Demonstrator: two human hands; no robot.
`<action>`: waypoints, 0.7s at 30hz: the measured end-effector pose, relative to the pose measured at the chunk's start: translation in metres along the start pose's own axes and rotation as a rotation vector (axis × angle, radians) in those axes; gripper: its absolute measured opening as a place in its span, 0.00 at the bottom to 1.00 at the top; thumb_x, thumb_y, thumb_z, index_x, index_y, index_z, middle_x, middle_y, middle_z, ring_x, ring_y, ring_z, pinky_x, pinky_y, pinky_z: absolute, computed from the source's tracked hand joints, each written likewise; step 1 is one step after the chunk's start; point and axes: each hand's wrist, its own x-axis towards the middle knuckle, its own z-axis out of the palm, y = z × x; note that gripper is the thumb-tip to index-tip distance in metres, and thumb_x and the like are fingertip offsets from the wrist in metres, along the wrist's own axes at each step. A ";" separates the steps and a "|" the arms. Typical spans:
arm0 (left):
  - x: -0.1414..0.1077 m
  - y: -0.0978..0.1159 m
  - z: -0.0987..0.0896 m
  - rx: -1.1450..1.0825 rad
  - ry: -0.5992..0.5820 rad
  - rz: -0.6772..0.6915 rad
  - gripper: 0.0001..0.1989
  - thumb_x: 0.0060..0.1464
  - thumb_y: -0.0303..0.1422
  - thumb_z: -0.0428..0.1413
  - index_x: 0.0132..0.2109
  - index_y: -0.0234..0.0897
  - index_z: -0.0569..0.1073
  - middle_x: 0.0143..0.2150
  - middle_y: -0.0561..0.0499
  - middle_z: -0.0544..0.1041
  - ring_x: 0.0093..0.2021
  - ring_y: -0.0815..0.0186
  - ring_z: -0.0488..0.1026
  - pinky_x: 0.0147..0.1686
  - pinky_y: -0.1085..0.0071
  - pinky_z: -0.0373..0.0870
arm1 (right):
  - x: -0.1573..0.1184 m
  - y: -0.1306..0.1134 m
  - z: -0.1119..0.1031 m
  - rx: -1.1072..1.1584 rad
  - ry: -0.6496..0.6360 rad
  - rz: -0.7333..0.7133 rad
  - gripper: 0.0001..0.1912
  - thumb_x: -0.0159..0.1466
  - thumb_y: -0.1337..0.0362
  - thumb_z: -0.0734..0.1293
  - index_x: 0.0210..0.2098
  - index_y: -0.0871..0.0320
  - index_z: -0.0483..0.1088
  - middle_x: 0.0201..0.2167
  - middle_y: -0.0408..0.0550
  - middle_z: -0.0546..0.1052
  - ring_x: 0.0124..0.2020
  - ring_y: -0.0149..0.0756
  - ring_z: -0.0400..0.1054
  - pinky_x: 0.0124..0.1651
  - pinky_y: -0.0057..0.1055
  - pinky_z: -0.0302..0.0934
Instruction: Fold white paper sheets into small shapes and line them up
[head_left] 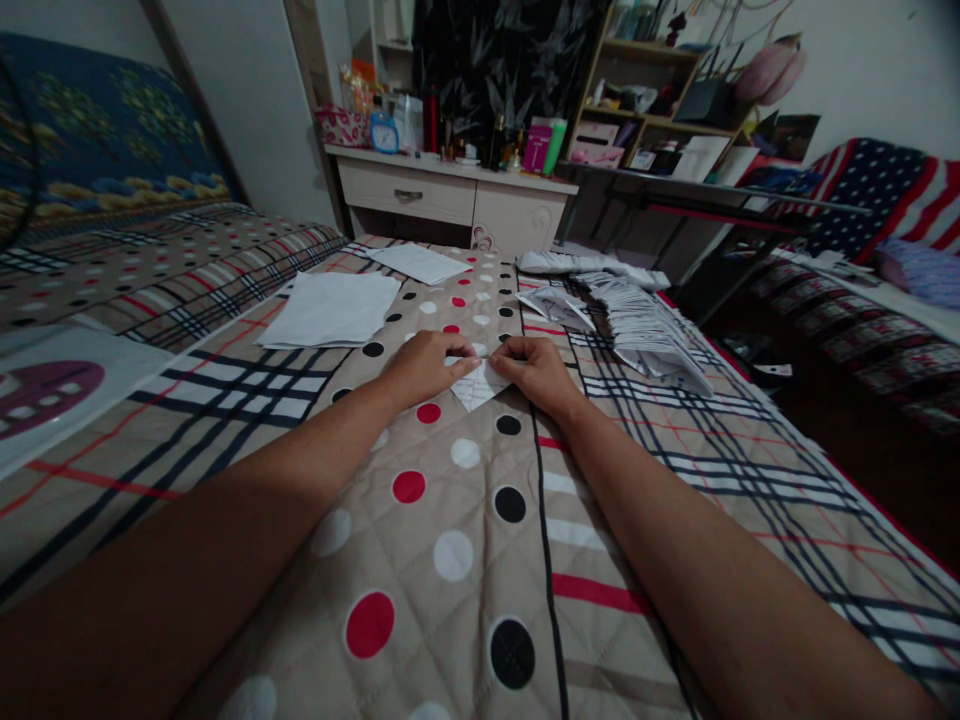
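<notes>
A small folded piece of white paper with faint marks on it is between my hands, its point toward me. My left hand pinches its left upper edge between thumb and fingers. On the other side, my right hand is closed on the right upper edge. Both hands rest low over the patterned bedspread. Beyond my left hand lies a stack of white sheets, with another white sheet farther back. To the right of my right hand is a row of folded papers.
A loose folded paper and a long white bundle lie near the row. At left is a white bag with a purple print. A white dresser with bottles and a blue clock stands behind the bed.
</notes>
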 end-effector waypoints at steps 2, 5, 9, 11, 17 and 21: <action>0.000 0.000 0.000 -0.002 -0.003 -0.002 0.14 0.55 0.42 0.57 0.39 0.37 0.80 0.38 0.48 0.83 0.39 0.61 0.78 0.39 0.68 0.70 | 0.000 0.000 0.000 -0.002 -0.002 0.004 0.10 0.54 0.60 0.66 0.25 0.62 0.73 0.22 0.44 0.72 0.25 0.30 0.61 0.29 0.26 0.54; 0.001 0.000 0.000 -0.009 -0.006 0.003 0.14 0.55 0.42 0.56 0.38 0.37 0.80 0.38 0.47 0.82 0.39 0.61 0.78 0.38 0.67 0.70 | 0.000 0.000 0.000 -0.009 0.000 -0.001 0.10 0.54 0.60 0.65 0.25 0.61 0.73 0.22 0.44 0.72 0.25 0.30 0.62 0.29 0.26 0.54; 0.001 0.000 0.001 0.001 -0.006 0.005 0.14 0.55 0.42 0.56 0.38 0.37 0.80 0.37 0.47 0.82 0.38 0.61 0.78 0.38 0.67 0.70 | 0.000 -0.001 0.000 -0.002 0.000 -0.002 0.11 0.54 0.59 0.66 0.25 0.61 0.73 0.22 0.44 0.72 0.25 0.30 0.61 0.29 0.26 0.54; 0.001 0.000 0.000 0.004 -0.008 0.001 0.15 0.55 0.43 0.56 0.39 0.37 0.80 0.37 0.48 0.82 0.39 0.61 0.78 0.38 0.67 0.70 | 0.000 0.000 0.000 0.002 0.002 0.000 0.11 0.54 0.59 0.66 0.25 0.61 0.73 0.23 0.44 0.72 0.25 0.30 0.62 0.29 0.26 0.54; 0.001 0.001 0.000 0.014 -0.017 -0.011 0.15 0.55 0.42 0.56 0.40 0.37 0.80 0.39 0.47 0.83 0.40 0.60 0.78 0.40 0.67 0.70 | 0.000 0.002 0.001 0.000 -0.001 -0.003 0.10 0.54 0.60 0.66 0.25 0.61 0.73 0.23 0.44 0.72 0.26 0.30 0.62 0.29 0.26 0.55; 0.000 0.001 0.000 0.020 -0.015 -0.001 0.14 0.55 0.42 0.56 0.39 0.38 0.80 0.39 0.47 0.82 0.40 0.60 0.78 0.39 0.67 0.70 | 0.000 0.002 0.001 -0.009 0.003 -0.007 0.10 0.55 0.60 0.66 0.26 0.61 0.73 0.23 0.44 0.73 0.26 0.31 0.62 0.29 0.26 0.55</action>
